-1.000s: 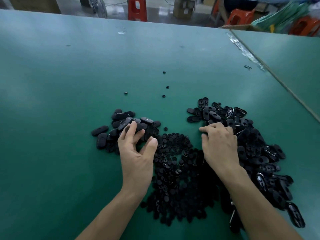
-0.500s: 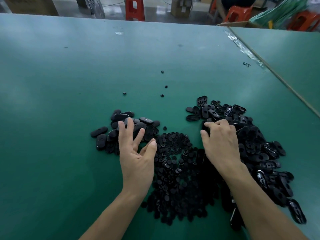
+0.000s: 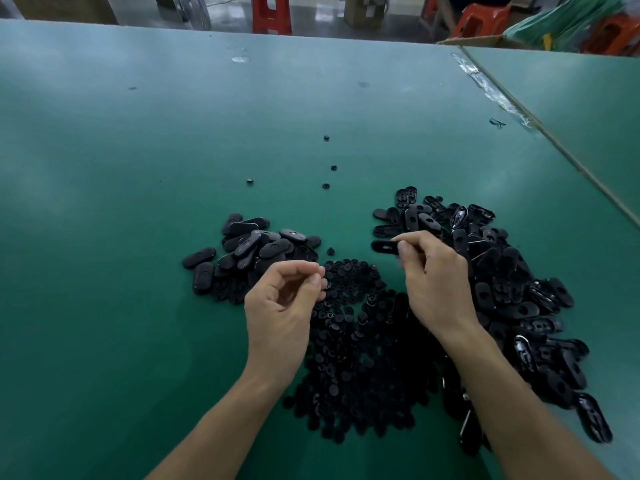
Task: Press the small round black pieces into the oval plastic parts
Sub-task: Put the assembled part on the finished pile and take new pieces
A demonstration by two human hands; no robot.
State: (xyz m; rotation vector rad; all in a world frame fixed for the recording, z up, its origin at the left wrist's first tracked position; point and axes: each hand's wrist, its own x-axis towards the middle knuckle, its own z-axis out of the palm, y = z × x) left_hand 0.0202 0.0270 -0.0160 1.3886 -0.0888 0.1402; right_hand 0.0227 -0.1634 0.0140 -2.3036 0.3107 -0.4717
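A red stool (image 3: 271, 13) and cardboard box (image 3: 362, 8) stand beyond the green table (image 3: 138, 168).

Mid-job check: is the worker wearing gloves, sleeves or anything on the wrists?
No. The left hand and right hand are bare: no gloves, rings or wristbands show. Both forearms are uncovered down to the frame's edge, no sleeve in view.

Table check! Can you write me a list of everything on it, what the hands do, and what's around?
Surface: green table, tape along its right seam.
Job's things: pile of round pieces in the middle; oval parts heaped right, a smaller heap left.
Clutter: a few stray round pieces farther out.
Grips: left grip fingertips pinched, contents untellable; right grip pinches one oval part.
Cables: nothing seen.
Surroundings: red stool, cardboard boxes.
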